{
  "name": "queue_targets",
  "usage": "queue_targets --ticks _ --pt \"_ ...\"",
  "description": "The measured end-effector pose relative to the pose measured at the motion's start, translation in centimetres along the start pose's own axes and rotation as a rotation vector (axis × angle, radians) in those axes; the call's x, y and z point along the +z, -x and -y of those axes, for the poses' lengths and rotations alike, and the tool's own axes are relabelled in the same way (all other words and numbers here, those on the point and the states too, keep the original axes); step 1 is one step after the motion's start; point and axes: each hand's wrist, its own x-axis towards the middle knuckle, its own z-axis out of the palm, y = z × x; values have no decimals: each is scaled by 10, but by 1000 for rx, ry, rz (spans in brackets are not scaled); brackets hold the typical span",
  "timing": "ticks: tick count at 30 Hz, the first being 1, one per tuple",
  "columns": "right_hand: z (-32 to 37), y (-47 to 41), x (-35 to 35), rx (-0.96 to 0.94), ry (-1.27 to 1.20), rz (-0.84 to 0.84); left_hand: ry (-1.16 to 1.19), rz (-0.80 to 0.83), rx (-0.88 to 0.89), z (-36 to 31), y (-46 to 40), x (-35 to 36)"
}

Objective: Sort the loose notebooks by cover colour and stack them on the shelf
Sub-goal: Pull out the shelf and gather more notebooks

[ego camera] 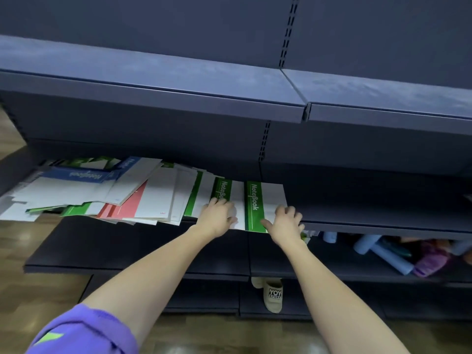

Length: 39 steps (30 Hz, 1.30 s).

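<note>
- Fingers (pixel 293 213) of the right hand (pixel 284 223) lie spread on the white face of the rightmost green notebook (pixel 258 205), thumb reaching onto its green band — whether any finger curls under the front edge, I cannot tell. Fingers (pixel 224 204) of the left hand (pixel 217 215) are bent and rest on the neighbouring green notebook (pixel 222 191); no grip round it shows.
- Dark blue shelving unit (pixel 153 47) fills the view, with slotted uprights between its bays.
- Middle shelf (pixel 370 208) carries the notebooks; both green ones lie flat, poking past its front edge, near the seam between bays.
- Loose pile of notebooks (pixel 102 192) sprawls over the shelf's left part — blue covers (pixel 76 173) at the back left corner, a red cover (pixel 127 206) and green ones at the front edge, white backs between.
- Lower shelf (pixel 127 254) holds pale blue rolls (pixel 390 259) and a purple item at its right end.
- Purple sleeve (pixel 84 330) covers the left upper arm.
- Beige slipper (pixel 272 295) stands on the wooden floor below.
</note>
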Motion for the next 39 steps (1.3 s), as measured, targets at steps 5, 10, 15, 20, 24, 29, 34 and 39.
queue_targets --ticks 5,10,15,20,24,29,34,39 --pt "8 -3 -11 177 -115 34 -135 -7 -285 -9 -4 -4" --pt "13 -7 -16 187 -15 87 -95 -26 -443 -17 -9 -7" --pt "15 -8 -18 226 -51 149 7 -23 -442 -18 -9 -12" --pt "11 -6 -22 239 -379 88 188 -62 -349 -17 -8 -19" --pt "8 2 -21 259 -468 144 320 -134 -299 -14 -5 -18" --pt "3 19 -13 223 -443 159 428 -159 -315 -8 8 -15" --pt "1 39 -1 230 -518 133 464 -127 -306 -3 29 -9" --pt "-2 64 1 255 -589 61 466 -125 -270 -7 40 -2"
